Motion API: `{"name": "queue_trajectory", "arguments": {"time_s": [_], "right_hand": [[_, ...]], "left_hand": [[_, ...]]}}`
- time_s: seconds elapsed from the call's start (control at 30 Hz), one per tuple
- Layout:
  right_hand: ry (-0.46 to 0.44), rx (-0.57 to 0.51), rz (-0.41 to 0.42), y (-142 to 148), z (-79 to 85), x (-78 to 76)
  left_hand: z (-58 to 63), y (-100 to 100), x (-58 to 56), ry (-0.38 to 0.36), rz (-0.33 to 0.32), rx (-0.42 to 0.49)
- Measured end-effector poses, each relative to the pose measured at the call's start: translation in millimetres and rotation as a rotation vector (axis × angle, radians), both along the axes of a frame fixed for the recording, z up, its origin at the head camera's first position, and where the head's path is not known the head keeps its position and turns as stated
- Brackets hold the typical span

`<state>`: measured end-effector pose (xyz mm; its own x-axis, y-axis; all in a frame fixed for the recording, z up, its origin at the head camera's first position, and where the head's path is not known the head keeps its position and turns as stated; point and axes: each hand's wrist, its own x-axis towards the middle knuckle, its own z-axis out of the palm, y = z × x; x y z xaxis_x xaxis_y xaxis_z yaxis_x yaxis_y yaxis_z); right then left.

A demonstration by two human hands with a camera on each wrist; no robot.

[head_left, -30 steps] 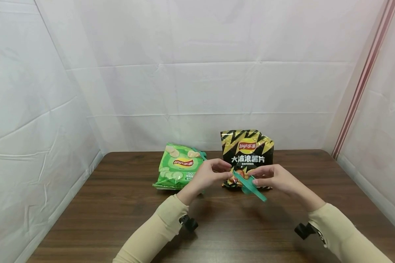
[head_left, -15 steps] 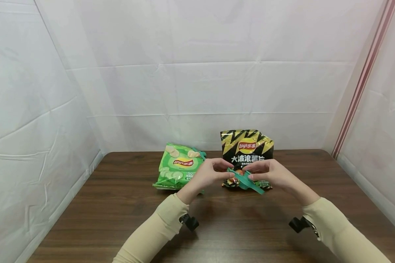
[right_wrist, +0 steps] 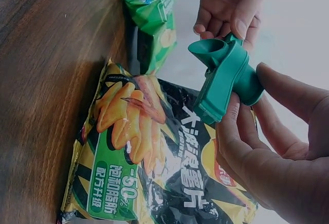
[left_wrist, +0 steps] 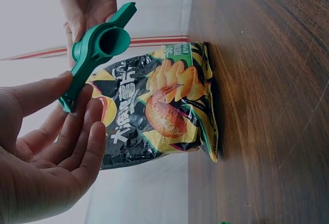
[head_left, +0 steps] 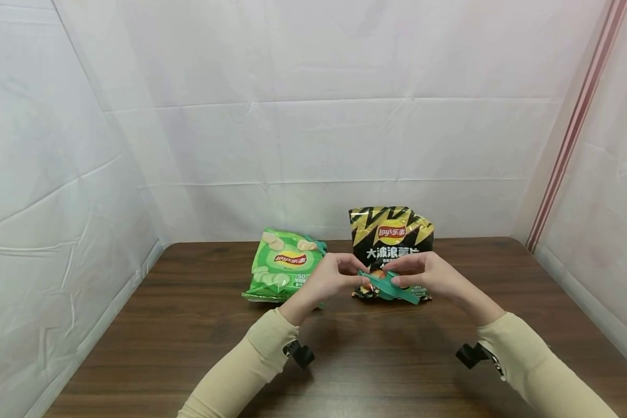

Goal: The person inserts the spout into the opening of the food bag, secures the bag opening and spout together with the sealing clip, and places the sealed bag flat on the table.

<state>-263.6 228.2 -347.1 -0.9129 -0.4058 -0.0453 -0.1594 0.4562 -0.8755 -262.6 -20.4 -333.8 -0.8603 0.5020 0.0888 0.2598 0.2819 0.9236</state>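
Between the two hands, above the table, is a green bag clip (head_left: 388, 287) with a round pour spout in its middle. My left hand (head_left: 333, 277) pinches one end of it between thumb and fingers. With thumb and fingertips, my right hand (head_left: 432, 280) grips its round middle part, as the right wrist view shows. Its open spout (left_wrist: 114, 41) shows in the left wrist view. Just behind the hands a black and yellow bag of chips (head_left: 392, 232) stands upright. A green bag of chips (head_left: 274, 270) leans back to the left, partly covered by the left hand.
Another teal-green piece (head_left: 320, 245) sits at the green bag's upper right corner. Dark brown wooden table (head_left: 198, 348) lies beneath everything. White cloth (head_left: 313, 139) hangs behind and at both sides.
The right hand has moved a little left and up, toward the left hand. The clip has turned to a flatter angle, its right end rising. Both bags have stayed put.
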Motion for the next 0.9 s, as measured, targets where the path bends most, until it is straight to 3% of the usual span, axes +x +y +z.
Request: {"name": "queue_trajectory", "arguments": {"time_s": [0.27,0.63,0.9], "right_hand": [[0.064,0.002,-0.035,-1,-5.6,0.1],[0.073,-0.133,-0.159,-2,-20.9,4.0],[0.096,-0.101,-0.201,-5,-28.7,9.7]], "left_hand": [[-3.9,0,-1.0,-0.02,0.024,0.05],[-6.1,-2,0.9,-0.04,0.063,0.082],[-7.1,-3,2.7,-0.074,0.068,0.123]]}}
